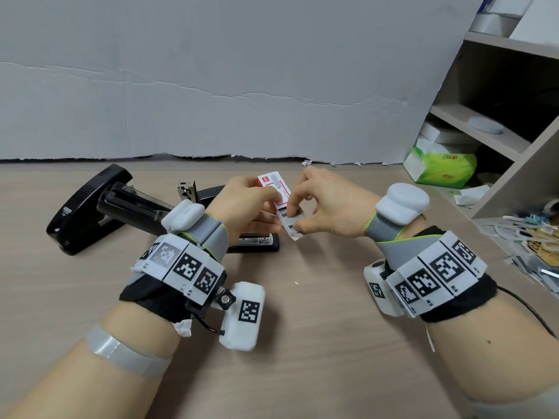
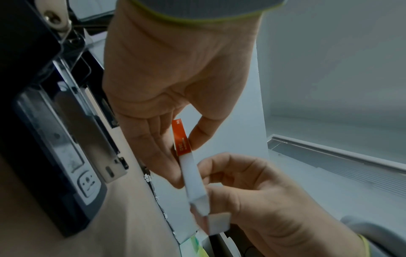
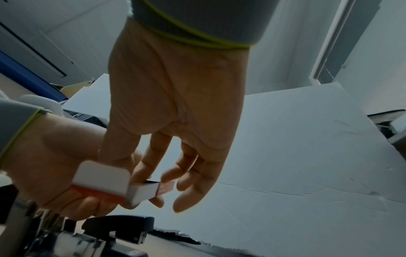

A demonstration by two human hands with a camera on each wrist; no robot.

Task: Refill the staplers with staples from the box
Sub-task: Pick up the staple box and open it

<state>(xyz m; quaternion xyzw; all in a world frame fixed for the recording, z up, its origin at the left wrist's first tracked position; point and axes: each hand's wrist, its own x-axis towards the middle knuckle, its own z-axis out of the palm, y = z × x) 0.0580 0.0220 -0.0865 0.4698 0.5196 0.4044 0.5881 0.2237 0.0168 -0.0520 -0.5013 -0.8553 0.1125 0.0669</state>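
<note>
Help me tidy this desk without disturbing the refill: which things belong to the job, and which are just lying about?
Job:
- staple box, held by the left hand
- inner tray, pinched by the right hand
- big stapler, open
- small stapler, open

Lying about:
- tissue pack
- paper scraps
- shelf clutter

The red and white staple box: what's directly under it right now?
Under the red and white staple box, held up by the left hand, lies a small black stapler on the wooden desk. The hand covers its middle.
</note>
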